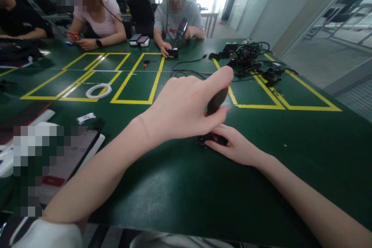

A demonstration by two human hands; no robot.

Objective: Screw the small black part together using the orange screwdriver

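Note:
My left hand (186,104) is wrapped round the dark, red-trimmed handle of a screwdriver (217,100), which stands tilted with its lower end down toward the table. Just below it, my right hand (235,143) has its thumb and fingers closed on a small black part (202,139) lying on the green tabletop. Much of that part hides behind my fingers, so its kind does not show. My left hand also covers most of the screwdriver's shaft.
Yellow tape rectangles (132,102) mark the green table. A white tape roll (99,91) lies left, near a phone-like device (69,155). Tangled black cables (247,56) are back right. Across the table, a person holds a power drill (181,29); other people sit farther left.

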